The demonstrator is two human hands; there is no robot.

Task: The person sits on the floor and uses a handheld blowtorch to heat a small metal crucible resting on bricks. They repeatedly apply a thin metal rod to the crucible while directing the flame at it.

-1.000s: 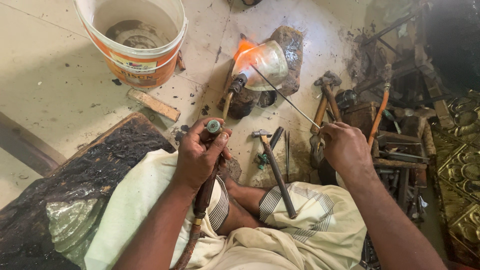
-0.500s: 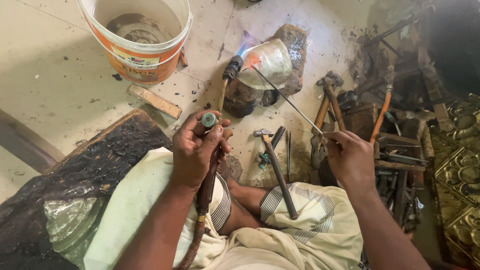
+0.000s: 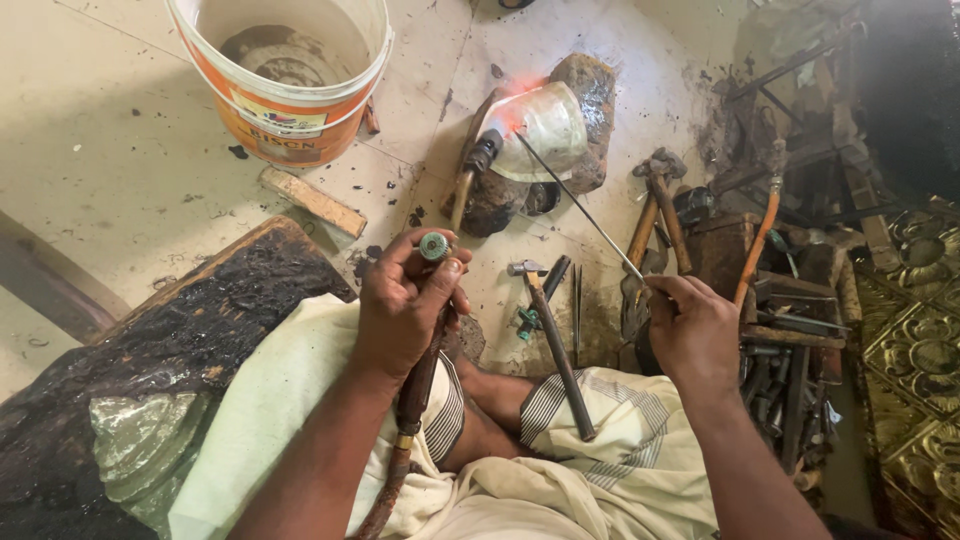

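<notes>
Two hands are working over the floor: the left hand (image 3: 405, 305) is closing its grip round a gas torch (image 3: 432, 330), thumb and fingers resting at the green valve knob (image 3: 434, 246), likely so the flame can be trimmed without letting go. The torch nozzle (image 3: 483, 155) is pointing far, a pink glow showing at the curved metal piece (image 3: 545, 130) propped on a dark block (image 3: 590, 100), which is keeping heat off the tiles. The right hand (image 3: 693, 335) is pinching a thin rod (image 3: 578, 205), wrist cocked, tip reaching the heated spot. Hammers (image 3: 655, 205) are lying just right; a bucket (image 3: 285, 75) is standing far left.
</notes>
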